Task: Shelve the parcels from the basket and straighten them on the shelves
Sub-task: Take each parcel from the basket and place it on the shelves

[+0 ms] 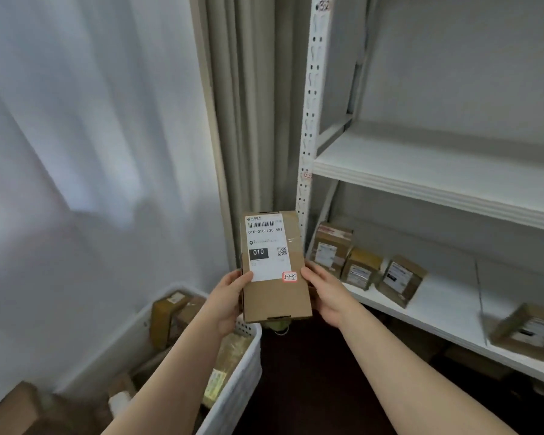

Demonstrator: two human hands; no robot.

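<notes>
A flat brown cardboard parcel (275, 293) with a white shipping label and a small red-edged sticker is held up in front of me, label facing the camera. My left hand (225, 304) grips its lower left edge, thumb on the front. My right hand (325, 291) grips its right edge the same way. Below left stands the white basket (244, 372), with several more parcels inside. To the right is the white shelf unit; its lower shelf (437, 306) carries three small boxes (363, 268) in a loose row, tilted at different angles, and another box (534, 332) farther right.
The upper shelf (421, 171) is bare. A perforated white upright (310, 120) marks the unit's left corner, with curtains left of it. A cardboard box (10, 412) sits at the bottom left. Dark floor lies between basket and shelves.
</notes>
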